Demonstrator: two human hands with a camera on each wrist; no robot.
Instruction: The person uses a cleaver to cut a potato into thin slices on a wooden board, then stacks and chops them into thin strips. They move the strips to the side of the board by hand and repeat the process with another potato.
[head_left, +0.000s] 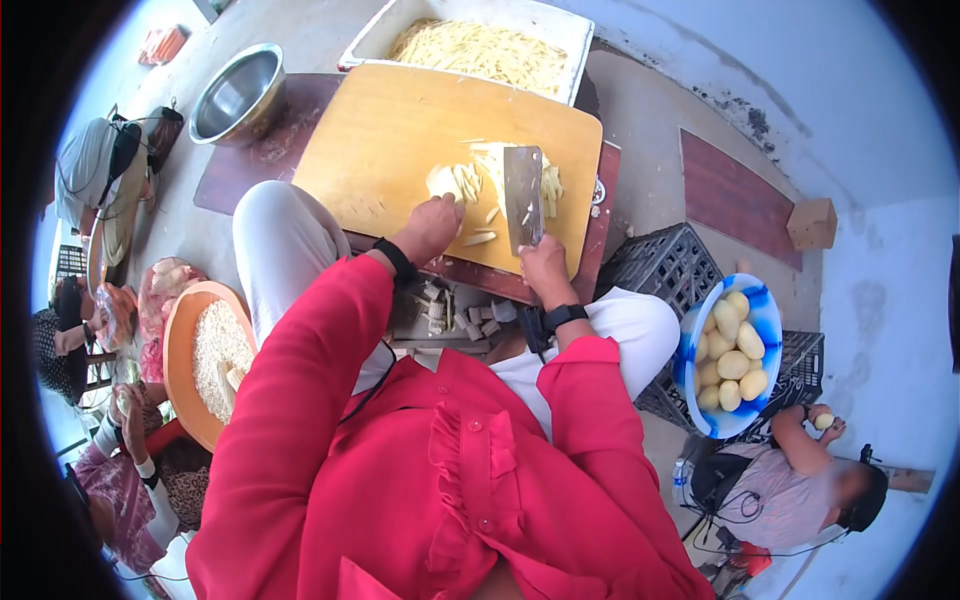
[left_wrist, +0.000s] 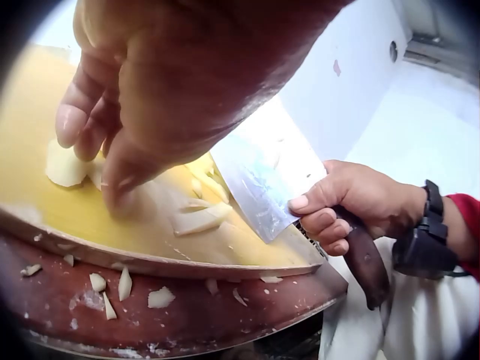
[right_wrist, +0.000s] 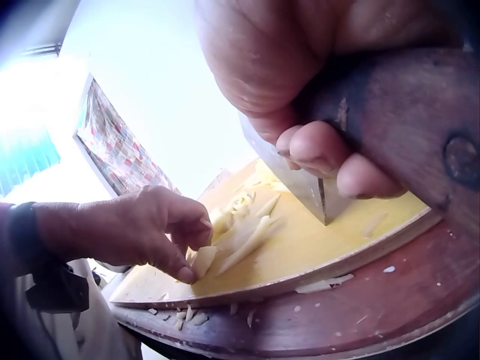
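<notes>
**Head view: cleaver and potato on the cutting board**

Head view shows a person in a red top seated over a wooden cutting board point(head_left: 400, 140) that lies on a dark red tabletop point(head_left: 240, 170). The right hand point(head_left: 545, 268) is closed around the dark handle of a cleaver point(head_left: 523, 195), whose broad blade stands over the board among cut potato strips point(head_left: 545, 185). The left hand point(head_left: 432, 225) bends its fingers down onto a potato piece point(head_left: 445, 182) just left of the blade, pinning it to the board.

From the left wrist camera, the fingertips point(left_wrist: 71, 124) press the pale potato piece point(left_wrist: 66, 166) against the board, with the cleaver point(left_wrist: 266, 184) close beside them and the right hand point(left_wrist: 352, 202) gripping its handle. From the right wrist camera, the left hand point(right_wrist: 142, 229) pinches the potato piece point(right_wrist: 202, 260) with curled fingers, loose strips lying between it and the blade point(right_wrist: 307, 191).

Beyond the board sits a white tub point(head_left: 570, 40) filled with cut strips, and a metal bowl point(head_left: 238, 95) stands to its left. A blue-and-white bowl point(head_left: 765, 320) of peeled potatoes rests on a black crate point(head_left: 665, 265) at the right. An orange basin point(head_left: 180, 340) holds pale shreds at the left. Scraps litter the tabletop edge below the board.
</notes>
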